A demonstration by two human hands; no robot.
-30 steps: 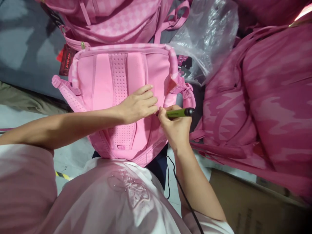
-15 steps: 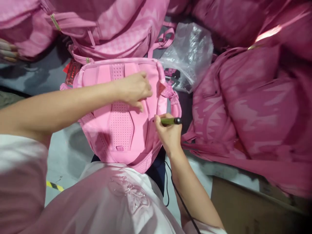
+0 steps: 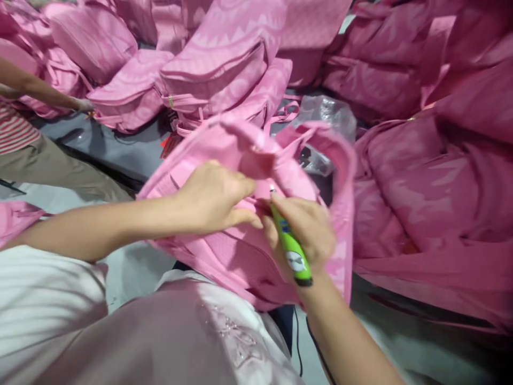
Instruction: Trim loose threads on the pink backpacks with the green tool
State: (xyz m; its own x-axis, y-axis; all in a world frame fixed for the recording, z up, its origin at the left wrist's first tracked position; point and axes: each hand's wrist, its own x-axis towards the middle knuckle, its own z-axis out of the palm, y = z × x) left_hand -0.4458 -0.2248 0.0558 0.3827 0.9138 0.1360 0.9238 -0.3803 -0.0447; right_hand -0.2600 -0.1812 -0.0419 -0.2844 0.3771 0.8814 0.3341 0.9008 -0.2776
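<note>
1. A pink backpack (image 3: 240, 262) sits tilted against the wearer's front, at the centre of my head view, both hands over it.
2. The right hand (image 3: 310, 230) is closed around a green pen-like tool (image 3: 289, 240), its pale tip pointing away from the wearer, its dark end toward the wrist.
3. The left hand (image 3: 212, 195) lies over the backpack's fabric, thumb extended to just beside the right hand; from my distant seat, I cannot tell whether it grips the cloth.
4. Beyond, I see more pink backpacks (image 3: 226, 69) heaped on a grey table (image 3: 108, 152), near a clear plastic bag (image 3: 326, 115).
5. At far left, a co-worker in a striped top (image 3: 16, 131) reaches one hand (image 3: 83, 105) to another pink bag (image 3: 130, 93).
</note>
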